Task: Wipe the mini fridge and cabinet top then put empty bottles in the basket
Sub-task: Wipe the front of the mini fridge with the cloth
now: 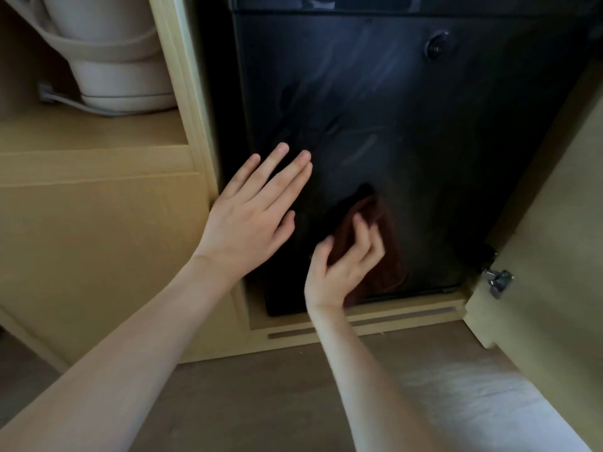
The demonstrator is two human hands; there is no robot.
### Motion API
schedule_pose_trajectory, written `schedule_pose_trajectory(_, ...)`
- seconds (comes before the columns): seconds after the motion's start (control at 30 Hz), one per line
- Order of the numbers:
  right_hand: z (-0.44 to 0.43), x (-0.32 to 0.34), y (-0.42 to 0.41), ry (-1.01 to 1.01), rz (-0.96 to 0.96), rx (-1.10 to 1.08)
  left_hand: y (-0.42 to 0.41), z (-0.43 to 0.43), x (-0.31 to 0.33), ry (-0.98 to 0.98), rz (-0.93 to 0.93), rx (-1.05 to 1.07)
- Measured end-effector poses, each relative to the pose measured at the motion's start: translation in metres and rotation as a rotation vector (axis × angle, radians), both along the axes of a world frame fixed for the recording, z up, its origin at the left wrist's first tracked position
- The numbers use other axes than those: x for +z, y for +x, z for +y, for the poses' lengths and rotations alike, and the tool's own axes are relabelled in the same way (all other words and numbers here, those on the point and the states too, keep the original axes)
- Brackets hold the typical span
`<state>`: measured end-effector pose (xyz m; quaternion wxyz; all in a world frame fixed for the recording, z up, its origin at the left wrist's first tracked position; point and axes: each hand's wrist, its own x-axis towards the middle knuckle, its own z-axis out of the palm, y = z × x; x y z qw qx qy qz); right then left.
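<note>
Fingers (360, 231) pinching dark red cloth (381, 256), smeared black mini fridge (375, 109)

This looks like a hotel room or a small furnished flat, at the built-in minibar unit. A black mini fridge (375, 125) with a round lock on its door sits recessed in a pale wooden cabinet (98, 249), with a slotted wooden plinth beneath it. The cabinet door (554, 223) stands swung open on the right, its metal hinge (497, 282) showing. In the open shelf compartment to the left stands a cream electric kettle (111, 53) on its base, a cord (65, 101) trailing from it. The floor (261, 402) in front is a plain brown surface, and the light is dim and warm.
</note>
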<state>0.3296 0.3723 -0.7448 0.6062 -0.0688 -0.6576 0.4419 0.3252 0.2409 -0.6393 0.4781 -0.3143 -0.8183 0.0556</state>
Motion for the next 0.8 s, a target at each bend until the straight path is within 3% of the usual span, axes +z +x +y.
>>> schedule_pose_trajectory(0.1, -0.008, -0.026, 0.009, -0.087, -0.113, 0.032, 0.0, 0.002, 0.0, 0.007, 0.007, 0.01)
schedule_pose_trajectory(0.23, -0.013, -0.002, 0.009, -0.302, -0.075, 0.055, 0.002, 0.003, 0.002, 0.004, -0.022, 0.009)
schedule_pose_trajectory(0.4, -0.013, 0.006, 0.018, -0.384, -0.075, 0.106, 0.008, 0.002, 0.007, 0.011, -0.035, -0.014)
schedule_pose_trajectory(0.5, -0.017, 0.016, 0.017, -0.412, -0.031, 0.136, 0.007, -0.007, 0.017, -0.098, 0.027, -0.012)
schedule_pose_trajectory(0.63, -0.031, 0.045, 0.014, -0.365, 0.046, 0.213, 0.005, -0.023, 0.031, -0.136, 0.146, 0.026)
schedule_pose_trajectory(0.8, -0.036, 0.063, -0.001, -0.059, 0.107, 0.193, 0.002, -0.034, 0.033, -0.107, 0.237, 0.042)
